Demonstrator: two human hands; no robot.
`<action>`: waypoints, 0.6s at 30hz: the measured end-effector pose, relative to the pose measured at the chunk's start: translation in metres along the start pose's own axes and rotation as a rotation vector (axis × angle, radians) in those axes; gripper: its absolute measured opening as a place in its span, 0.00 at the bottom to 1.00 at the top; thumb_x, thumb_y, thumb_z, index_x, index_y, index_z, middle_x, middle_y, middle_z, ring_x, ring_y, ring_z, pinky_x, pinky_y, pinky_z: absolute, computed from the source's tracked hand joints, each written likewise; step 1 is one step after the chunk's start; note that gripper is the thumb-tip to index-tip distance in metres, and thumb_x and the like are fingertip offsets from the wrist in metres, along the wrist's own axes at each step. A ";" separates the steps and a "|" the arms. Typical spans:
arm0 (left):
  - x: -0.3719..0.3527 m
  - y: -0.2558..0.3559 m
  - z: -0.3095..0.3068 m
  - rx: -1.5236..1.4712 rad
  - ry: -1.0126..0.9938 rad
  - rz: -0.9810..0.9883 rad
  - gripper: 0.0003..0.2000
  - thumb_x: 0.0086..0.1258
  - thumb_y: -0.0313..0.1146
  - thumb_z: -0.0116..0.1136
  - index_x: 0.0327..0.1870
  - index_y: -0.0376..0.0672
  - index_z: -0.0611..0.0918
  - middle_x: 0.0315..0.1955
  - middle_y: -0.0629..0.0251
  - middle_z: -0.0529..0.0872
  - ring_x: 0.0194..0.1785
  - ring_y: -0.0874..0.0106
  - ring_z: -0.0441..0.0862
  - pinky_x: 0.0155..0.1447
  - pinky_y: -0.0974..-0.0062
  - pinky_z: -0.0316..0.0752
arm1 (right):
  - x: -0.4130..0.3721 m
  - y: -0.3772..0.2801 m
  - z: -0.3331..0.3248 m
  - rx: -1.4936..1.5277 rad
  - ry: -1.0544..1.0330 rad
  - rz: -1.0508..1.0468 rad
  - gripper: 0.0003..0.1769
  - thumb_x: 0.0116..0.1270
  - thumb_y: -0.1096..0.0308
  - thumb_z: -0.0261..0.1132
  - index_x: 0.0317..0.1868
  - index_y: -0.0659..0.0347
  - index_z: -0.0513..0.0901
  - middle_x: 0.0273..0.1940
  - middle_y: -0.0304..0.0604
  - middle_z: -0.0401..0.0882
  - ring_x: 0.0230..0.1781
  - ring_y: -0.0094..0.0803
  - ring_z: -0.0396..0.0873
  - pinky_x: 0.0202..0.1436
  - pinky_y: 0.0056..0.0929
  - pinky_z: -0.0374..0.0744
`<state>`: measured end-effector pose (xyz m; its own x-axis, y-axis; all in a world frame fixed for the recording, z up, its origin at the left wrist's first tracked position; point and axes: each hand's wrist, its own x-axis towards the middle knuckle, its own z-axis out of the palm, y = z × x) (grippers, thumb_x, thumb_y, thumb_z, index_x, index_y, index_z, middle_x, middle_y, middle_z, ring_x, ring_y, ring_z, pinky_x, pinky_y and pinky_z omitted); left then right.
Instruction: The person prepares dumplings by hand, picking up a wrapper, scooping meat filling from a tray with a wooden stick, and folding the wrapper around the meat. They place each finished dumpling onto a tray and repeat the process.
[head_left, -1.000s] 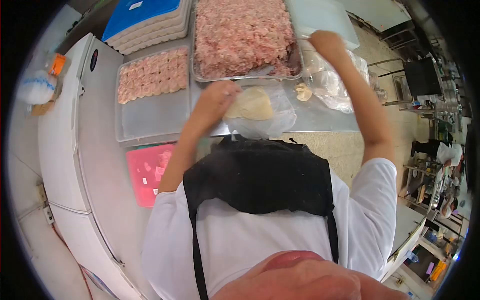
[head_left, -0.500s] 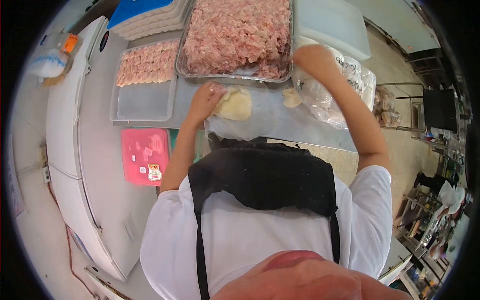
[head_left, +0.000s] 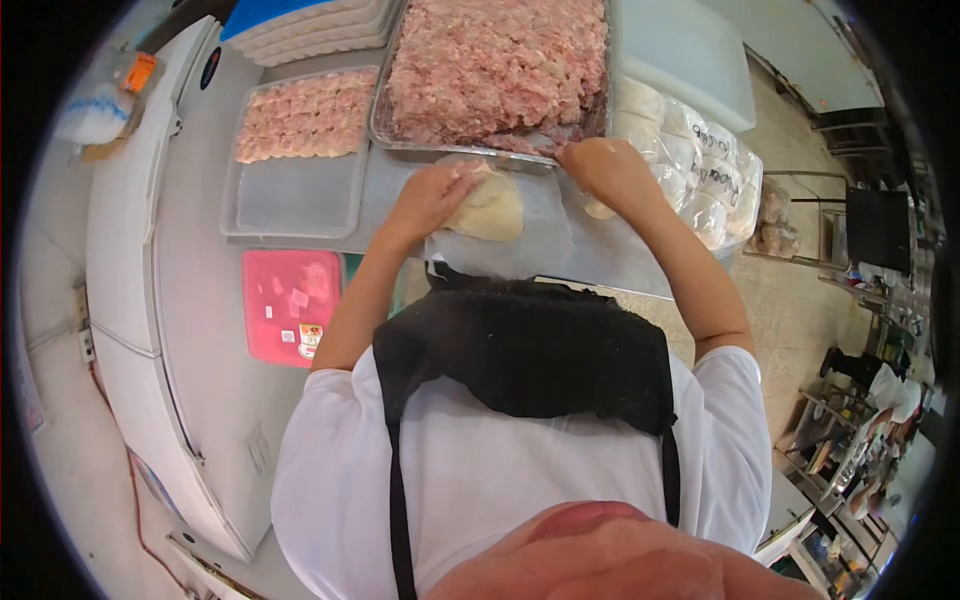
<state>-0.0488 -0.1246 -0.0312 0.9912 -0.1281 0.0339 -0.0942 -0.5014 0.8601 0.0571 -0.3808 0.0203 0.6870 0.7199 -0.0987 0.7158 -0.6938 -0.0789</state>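
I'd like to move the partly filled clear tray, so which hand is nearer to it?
Left. The left hand is just right of the clear tray, at the pale dough; the right hand is farther right, by the meat tray's near right corner.

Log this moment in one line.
left hand: on dough | right hand: at near right corner of tray | meat: heaped in tray | bin: dumplings at far end

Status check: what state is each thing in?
Ground meat, heaped, sparse at near right corner
Clear tray, partly filled, near part bare
Pale dough, flattened, left hand at its edge
Right hand, beside the meat, grip hidden
Clear bag, packed, opening unclear
Blue lid, atop stacked trays
Pink container, looks closed
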 end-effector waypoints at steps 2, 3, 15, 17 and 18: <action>-0.002 0.015 -0.012 0.037 -0.047 0.059 0.16 0.75 0.39 0.48 0.54 0.39 0.80 0.44 0.57 0.84 0.47 0.66 0.81 0.54 0.72 0.72 | 0.007 0.007 0.002 0.301 -0.051 0.048 0.22 0.72 0.50 0.53 0.34 0.58 0.84 0.31 0.50 0.82 0.35 0.51 0.80 0.39 0.46 0.77; -0.001 0.017 -0.019 -0.025 -0.039 0.052 0.16 0.75 0.39 0.48 0.54 0.39 0.80 0.45 0.56 0.84 0.47 0.66 0.81 0.54 0.72 0.72 | 0.005 0.010 -0.004 0.256 -0.039 0.077 0.22 0.71 0.50 0.53 0.34 0.58 0.84 0.31 0.49 0.82 0.35 0.50 0.80 0.39 0.45 0.77; 0.017 -0.017 -0.073 -0.847 -0.009 -0.240 0.19 0.73 0.40 0.52 0.53 0.32 0.79 0.45 0.63 0.83 0.45 0.76 0.79 0.52 0.75 0.73 | -0.010 -0.006 -0.034 -0.192 -0.147 0.265 0.22 0.68 0.51 0.56 0.32 0.61 0.86 0.30 0.52 0.83 0.34 0.49 0.82 0.40 0.41 0.79; 0.022 -0.013 -0.088 -0.569 0.050 -0.234 0.18 0.71 0.38 0.54 0.54 0.32 0.78 0.43 0.62 0.83 0.45 0.74 0.80 0.51 0.74 0.73 | -0.023 -0.001 -0.019 0.096 -0.061 0.382 0.22 0.69 0.50 0.56 0.36 0.61 0.86 0.27 0.51 0.82 0.31 0.44 0.82 0.37 0.39 0.77; 0.025 -0.017 -0.093 -0.363 0.082 -0.161 0.18 0.71 0.36 0.55 0.55 0.32 0.77 0.42 0.62 0.84 0.45 0.73 0.80 0.51 0.73 0.73 | -0.026 0.000 -0.015 0.239 -0.014 0.439 0.23 0.69 0.49 0.57 0.38 0.61 0.87 0.25 0.50 0.81 0.29 0.42 0.82 0.36 0.37 0.76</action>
<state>-0.0141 -0.0393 0.0019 0.9961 0.0038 -0.0879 0.0872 -0.1731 0.9810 0.0410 -0.3991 0.0381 0.9140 0.3604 -0.1866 0.3100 -0.9167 -0.2521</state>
